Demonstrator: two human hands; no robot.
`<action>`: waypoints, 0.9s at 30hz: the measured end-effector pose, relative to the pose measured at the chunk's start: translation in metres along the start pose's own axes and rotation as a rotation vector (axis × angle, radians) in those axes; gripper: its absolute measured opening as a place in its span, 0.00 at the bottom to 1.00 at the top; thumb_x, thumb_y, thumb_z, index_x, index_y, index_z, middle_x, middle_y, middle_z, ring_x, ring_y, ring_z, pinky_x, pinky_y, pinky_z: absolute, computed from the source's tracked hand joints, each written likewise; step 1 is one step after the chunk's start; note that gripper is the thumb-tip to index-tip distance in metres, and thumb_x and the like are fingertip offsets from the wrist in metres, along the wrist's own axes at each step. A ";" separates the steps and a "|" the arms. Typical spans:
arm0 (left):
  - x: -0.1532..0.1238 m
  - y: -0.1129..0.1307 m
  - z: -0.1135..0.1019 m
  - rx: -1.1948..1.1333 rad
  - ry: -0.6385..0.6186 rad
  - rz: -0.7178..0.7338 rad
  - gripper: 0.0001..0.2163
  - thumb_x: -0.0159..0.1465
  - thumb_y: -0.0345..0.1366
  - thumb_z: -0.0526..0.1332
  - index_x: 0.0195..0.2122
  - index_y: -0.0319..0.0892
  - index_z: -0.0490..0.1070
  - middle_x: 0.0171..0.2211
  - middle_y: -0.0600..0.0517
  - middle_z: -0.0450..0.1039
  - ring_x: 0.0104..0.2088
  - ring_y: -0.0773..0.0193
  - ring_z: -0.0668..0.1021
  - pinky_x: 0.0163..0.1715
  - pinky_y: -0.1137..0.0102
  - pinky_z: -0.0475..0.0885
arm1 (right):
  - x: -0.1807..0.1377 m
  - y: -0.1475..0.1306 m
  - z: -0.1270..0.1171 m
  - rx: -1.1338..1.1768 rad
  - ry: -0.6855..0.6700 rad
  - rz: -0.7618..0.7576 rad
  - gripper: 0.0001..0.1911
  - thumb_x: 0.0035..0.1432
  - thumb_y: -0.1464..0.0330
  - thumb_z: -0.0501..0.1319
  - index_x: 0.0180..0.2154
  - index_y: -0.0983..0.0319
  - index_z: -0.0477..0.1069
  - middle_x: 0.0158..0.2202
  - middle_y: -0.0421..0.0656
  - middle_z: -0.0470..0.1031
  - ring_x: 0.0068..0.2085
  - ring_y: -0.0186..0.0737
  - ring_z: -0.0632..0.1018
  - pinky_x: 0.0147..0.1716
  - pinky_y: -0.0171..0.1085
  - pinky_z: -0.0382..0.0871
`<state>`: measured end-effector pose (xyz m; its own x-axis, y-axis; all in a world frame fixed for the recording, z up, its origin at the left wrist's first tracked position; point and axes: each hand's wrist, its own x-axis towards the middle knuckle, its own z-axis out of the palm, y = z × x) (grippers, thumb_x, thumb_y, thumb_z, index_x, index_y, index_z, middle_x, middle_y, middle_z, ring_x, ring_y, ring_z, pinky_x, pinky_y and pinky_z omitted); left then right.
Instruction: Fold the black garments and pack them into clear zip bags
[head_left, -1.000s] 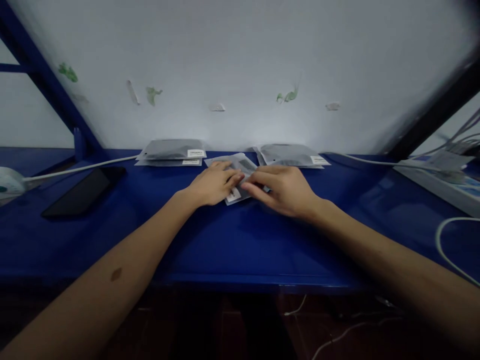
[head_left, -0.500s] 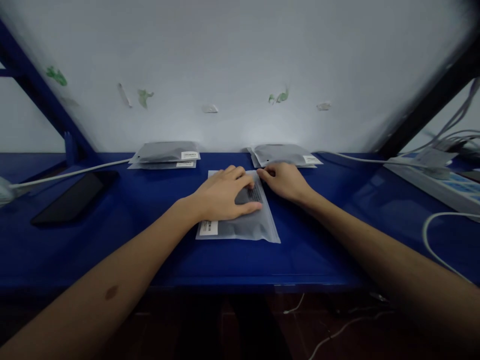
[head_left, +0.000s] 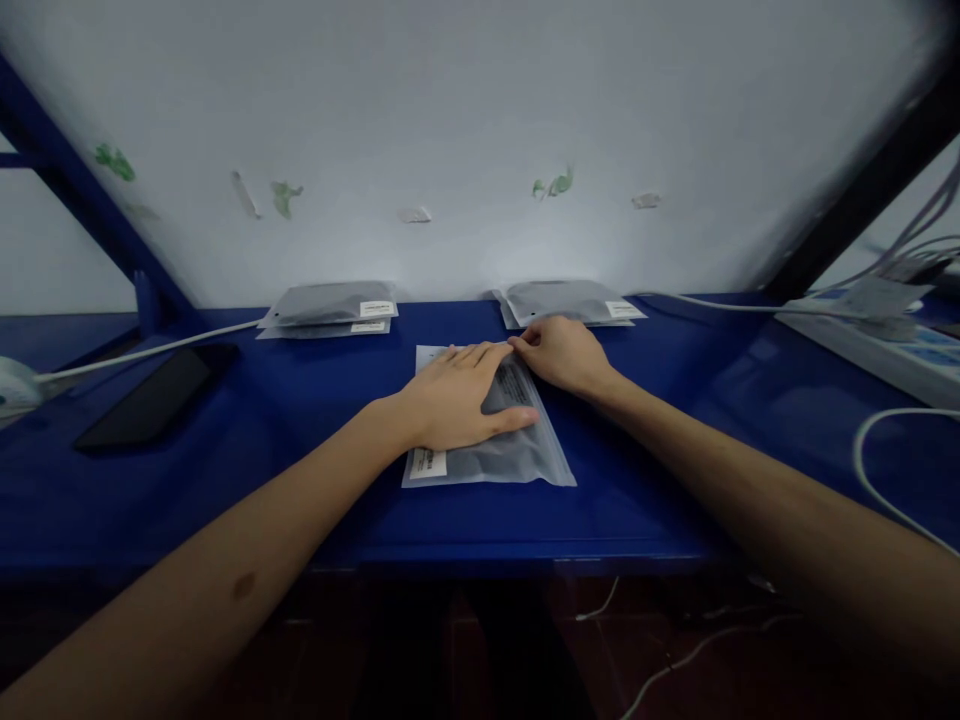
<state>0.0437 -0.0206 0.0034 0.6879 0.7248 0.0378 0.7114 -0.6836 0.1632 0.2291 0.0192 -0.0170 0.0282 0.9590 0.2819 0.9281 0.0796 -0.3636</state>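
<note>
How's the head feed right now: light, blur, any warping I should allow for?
Head view: dim overall, with a brighter patch low on the white wall; the floor below the blue table falls near-black; the left hand and right hand look fairly sharp, but the frosted plastic bag's label is too small to read; wide-angle stretch enlarges the forearms toward the lower corners.

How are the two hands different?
The left hand is opened flat, with its thumb sticking out; the right hand is curled up. The left hand lies across the gray bag; the right hand is at the bag's far right corner. Both are bare.
</note>
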 end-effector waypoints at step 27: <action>-0.003 -0.042 -0.008 0.118 0.089 -0.345 0.35 0.68 0.61 0.42 0.63 0.40 0.62 0.62 0.37 0.66 0.60 0.43 0.69 0.57 0.50 0.64 | -0.033 -0.018 -0.046 0.159 -0.399 -0.417 0.12 0.57 0.64 0.61 0.22 0.59 0.72 0.20 0.36 0.69 0.23 0.31 0.67 0.25 0.36 0.56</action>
<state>0.0109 0.0062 0.0042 0.3932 0.9153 0.0870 0.9145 -0.3991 0.0664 0.2289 -0.0268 0.0212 -0.4968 0.8636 0.0853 0.7632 0.4816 -0.4309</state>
